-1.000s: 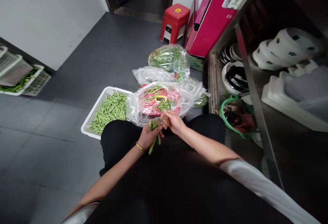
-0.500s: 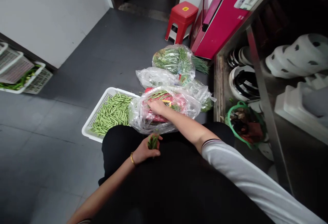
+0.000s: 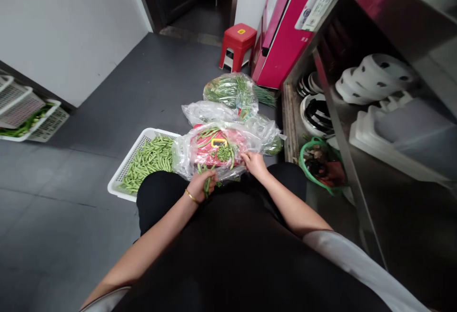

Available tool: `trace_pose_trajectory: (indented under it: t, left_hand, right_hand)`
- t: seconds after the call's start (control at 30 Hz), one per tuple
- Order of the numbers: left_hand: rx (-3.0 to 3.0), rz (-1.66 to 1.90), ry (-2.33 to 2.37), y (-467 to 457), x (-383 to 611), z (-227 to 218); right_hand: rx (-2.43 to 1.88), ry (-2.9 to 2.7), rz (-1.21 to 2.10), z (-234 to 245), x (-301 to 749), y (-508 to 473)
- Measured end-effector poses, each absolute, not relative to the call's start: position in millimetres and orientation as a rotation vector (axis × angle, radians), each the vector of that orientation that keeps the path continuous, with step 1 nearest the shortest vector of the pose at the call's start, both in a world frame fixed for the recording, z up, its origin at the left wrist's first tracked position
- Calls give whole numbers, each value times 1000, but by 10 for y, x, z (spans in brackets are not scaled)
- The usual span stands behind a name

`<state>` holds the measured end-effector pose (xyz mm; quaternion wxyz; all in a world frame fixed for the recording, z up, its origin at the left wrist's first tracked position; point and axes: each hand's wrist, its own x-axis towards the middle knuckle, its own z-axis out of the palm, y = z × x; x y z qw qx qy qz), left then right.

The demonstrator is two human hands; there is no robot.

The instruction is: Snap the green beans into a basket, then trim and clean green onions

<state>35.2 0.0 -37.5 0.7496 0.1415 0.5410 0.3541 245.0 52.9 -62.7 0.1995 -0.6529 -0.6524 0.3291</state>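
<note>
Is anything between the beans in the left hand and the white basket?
Yes. Between the beans in the left hand and the white basket are the person's left knee and the crumpled clear plastic, which overlaps the basket's right side in this view.

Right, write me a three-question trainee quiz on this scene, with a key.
1. The left hand holds: A) a steel knife; B) slender green beans; C) a white bowl.
2. True or false: the round green plastic basket stands to the right of the person's legs.
3. Fill in: beside the tall magenta cabinet stands a red plastic ____.

Key: 1. B. 2. True. 3. stool.
</note>
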Motion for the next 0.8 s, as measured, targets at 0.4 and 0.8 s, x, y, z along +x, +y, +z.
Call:
trace_pose_trajectory:
  t: [0.4,0.8]
  left_hand:
    - [206,951,1014,15,200,-237]
    - [301,919,1201,36,212,-313]
  right_hand:
    - [-2086,-2322,748,-412,2394,566]
    - [-1921,-2352,874,-384,1915,559]
